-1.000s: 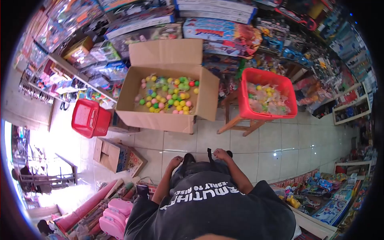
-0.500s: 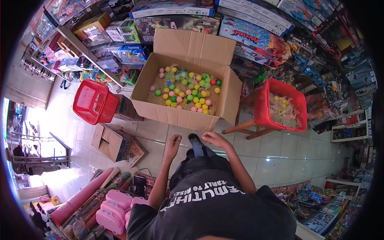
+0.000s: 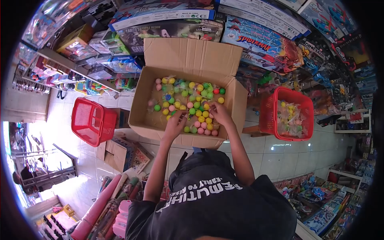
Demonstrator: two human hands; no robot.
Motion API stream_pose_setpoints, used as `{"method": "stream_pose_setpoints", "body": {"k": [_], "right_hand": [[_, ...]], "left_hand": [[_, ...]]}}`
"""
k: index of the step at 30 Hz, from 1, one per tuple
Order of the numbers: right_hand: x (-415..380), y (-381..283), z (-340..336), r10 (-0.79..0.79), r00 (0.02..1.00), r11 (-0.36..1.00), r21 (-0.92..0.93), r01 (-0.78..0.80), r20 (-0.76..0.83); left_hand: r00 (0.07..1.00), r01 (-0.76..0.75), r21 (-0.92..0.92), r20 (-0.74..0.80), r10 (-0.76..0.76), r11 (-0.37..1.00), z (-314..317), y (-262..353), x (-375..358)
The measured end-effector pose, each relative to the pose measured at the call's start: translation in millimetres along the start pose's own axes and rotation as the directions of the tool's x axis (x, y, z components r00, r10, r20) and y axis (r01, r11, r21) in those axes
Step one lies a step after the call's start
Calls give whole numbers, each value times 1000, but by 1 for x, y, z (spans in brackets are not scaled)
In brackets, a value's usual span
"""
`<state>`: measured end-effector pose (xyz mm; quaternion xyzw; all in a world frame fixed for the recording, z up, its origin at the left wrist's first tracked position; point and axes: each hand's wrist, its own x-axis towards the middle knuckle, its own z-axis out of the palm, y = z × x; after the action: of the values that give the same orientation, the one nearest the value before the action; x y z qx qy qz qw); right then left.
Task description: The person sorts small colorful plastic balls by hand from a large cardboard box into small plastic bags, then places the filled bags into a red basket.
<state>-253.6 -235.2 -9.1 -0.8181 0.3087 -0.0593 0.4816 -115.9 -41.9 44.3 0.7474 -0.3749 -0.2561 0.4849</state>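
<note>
- Your hands work deep among the balls (image 3: 192, 105), which lie loose and crowded on the floor of the cardboard box (image 3: 140, 108); a quick grab could, I judge, scatter them toward the far corners or catch several at once.
- The clear wrappers between the balls look slippery, so a pinch on a wrapper alone may let the ball slide out.
- You lean well over the box's near edge; pressing on that wall could buckle it.
- Your left hand (image 3: 175, 126) reaches over the near edge, palm down, fingers spread on the balls by the front wall; whether it grips one, I cannot tell.
- Your right hand (image 3: 220, 114) sits near the box's right wall, fingers curled down onto yellow and pink balls; its hold is hidden too.
- The red basket (image 3: 267, 120) stands just beside the box's right wall.
</note>
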Motion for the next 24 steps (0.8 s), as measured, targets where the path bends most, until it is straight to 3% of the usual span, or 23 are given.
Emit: {"method": "stream_pose_setpoints", "body": {"k": [1, 3, 4, 5, 6, 10, 12, 16, 21, 23, 24], "right_hand": [[6, -1, 0, 11, 1000, 1000, 9, -11, 1], [18, -2, 3, -9, 991, 943, -331, -37, -134], [26, 1, 6, 3, 990, 945, -323, -48, -139], [33, 5, 9, 53, 990, 922, -375, -99, -132], [39, 5, 10, 103, 987, 892, -428, -148, -127], [54, 10, 12, 229, 973, 873, -438, -215, -23], [64, 20, 18, 220, 975, 891, -417, -183, 42], [71, 30, 26, 239, 971, 889, -398, -227, -19], [59, 22, 18, 132, 984, 960, -263, -98, 116], [52, 1, 11, 101, 984, 974, -216, -68, 145], [51, -6, 9, 62, 985, 985, -166, -34, 161]], "left_hand": [[998, 10, 7, 59, -11, 1000, 2, -12, 12], [987, -11, 84, 162, -3, 996, 9, -33, 33], [967, -49, 152, 255, 8, 987, 12, -41, 42], [941, 14, 171, 330, -70, 985, 15, -48, 48], [937, 14, 173, 342, -73, 985, 17, -55, 55], [871, 33, 267, 465, -159, 963, 22, -66, 71], [859, 49, 307, 472, -197, 951, 23, -68, 76], [869, 50, 260, 464, -170, 964, 26, -75, 81], [820, 78, 289, 526, -226, 954, 31, -76, 87], [897, -106, 207, 443, 3, 973, 33, -83, 84], [897, -104, 207, 442, 1, 973, 33, -76, 83]]}}
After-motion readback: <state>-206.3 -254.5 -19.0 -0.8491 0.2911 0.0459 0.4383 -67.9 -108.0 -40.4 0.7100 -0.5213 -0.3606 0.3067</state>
